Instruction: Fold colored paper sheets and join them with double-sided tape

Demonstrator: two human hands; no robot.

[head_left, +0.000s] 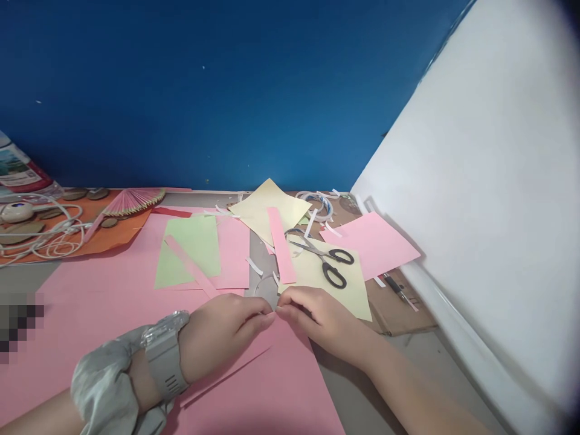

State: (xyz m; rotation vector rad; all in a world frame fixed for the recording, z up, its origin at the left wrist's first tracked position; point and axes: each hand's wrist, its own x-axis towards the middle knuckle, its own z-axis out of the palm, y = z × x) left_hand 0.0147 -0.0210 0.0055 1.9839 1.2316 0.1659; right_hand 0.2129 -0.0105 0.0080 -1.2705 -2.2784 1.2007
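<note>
left hand: my left hand (222,335) has the fingertips pinched together right at the far edge of the big smooth pink paper sheet (136,326), nipping something too small to make out. There's a chunky grey plastic watch (165,356) and a shiny silver fabric scrunchie (106,386) on that wrist.

right hand: the right hand (317,320) comes in from the near right, fingertips also pinched shut and touching the left ones, so both hands meet at one tiny spot.

pink sheet: flat, matte, covers most of the near-left counter (408,338); both hands rest on its far edge.

paper pile: just beyond the hands, a pale green rectangular sheet (190,248), a long narrow pink paper strip (281,244) lying on a pale yellow square sheet (267,208), plus a smaller pink square sheet (371,241) to the right.

scissors: black-handled steel scissors (324,257) lying flat on yellow paper, blades pointing left, near the right hand but not touching it.

far left: folded pink pleated paper fan (131,202) on orange paper, with a tangle of white cord (45,232) beside it.

scraps: thin white paper slivers (254,266) scattered among the sheets.

right side: a large plain white board (489,181) leaning up along the counter edge.
</note>
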